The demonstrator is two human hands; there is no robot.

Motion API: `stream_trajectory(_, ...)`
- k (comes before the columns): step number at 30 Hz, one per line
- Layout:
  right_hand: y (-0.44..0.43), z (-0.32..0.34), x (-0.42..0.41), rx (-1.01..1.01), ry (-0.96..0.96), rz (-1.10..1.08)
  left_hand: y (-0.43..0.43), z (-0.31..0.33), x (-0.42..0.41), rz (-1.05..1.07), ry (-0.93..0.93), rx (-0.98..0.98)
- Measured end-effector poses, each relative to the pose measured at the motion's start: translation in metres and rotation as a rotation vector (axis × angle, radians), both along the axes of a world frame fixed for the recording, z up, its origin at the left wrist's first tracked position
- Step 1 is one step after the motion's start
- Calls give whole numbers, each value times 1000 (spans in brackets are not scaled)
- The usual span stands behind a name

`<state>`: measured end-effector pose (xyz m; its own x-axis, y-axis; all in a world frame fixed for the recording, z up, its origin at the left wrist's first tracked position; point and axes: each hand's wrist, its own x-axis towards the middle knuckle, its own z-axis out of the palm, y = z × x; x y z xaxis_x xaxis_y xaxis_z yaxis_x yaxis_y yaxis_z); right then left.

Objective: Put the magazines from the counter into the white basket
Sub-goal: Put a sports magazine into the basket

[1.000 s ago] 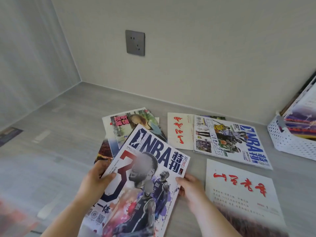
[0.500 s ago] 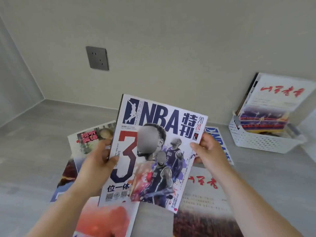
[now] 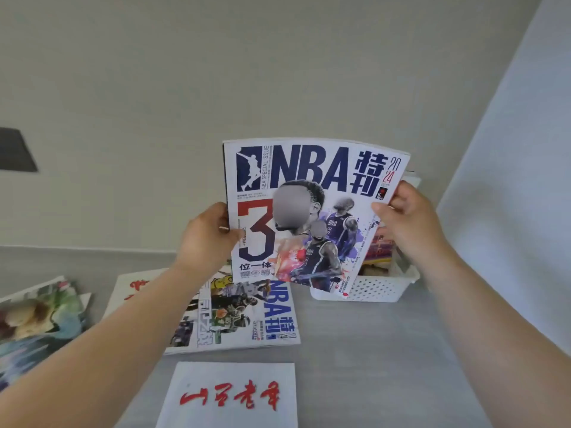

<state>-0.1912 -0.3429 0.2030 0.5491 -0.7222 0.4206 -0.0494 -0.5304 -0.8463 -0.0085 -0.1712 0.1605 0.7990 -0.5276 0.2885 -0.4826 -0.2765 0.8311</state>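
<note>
I hold an NBA magazine (image 3: pixel 309 211) with a big red and blue "3" upright in the air. My left hand (image 3: pixel 207 239) grips its left edge and my right hand (image 3: pixel 408 223) grips its right edge. The white basket (image 3: pixel 374 288) stands on the grey counter right behind and below the magazine, mostly hidden by it, with magazines inside showing at its right. On the counter lie another NBA magazine (image 3: pixel 247 313), a white one with red script (image 3: pixel 231 393) at the front, a second white one (image 3: pixel 136 288) and a colourful one (image 3: pixel 37 319) at the left.
The grey counter (image 3: pixel 370 350) runs to a beige back wall. A pale side wall (image 3: pixel 509 211) rises close to the right of the basket. A dark wall socket (image 3: pixel 15 149) sits at the far left.
Both hands lifted the NBA magazine off the counter and carried it up and to the right, until it stands in front of the basket. My view turned right with it.
</note>
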Motion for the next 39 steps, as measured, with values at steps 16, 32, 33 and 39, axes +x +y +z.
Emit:
stream_trajectory(16,-189,-39,-27,158,-113,-179,-197,-17,-20,-136,159,-27)
stream_trajectory(32,-221,-95,-10,279,46,-172,-231,-82,-1,-89,247,151)
stream_trajectory(33,-222,-98,-7,297,31,-176,-232,-86,2,-74,258,156)
stream_trajectory(39,-233,-109,15,281,-42,-395,-246,-96,4,37,161,76)
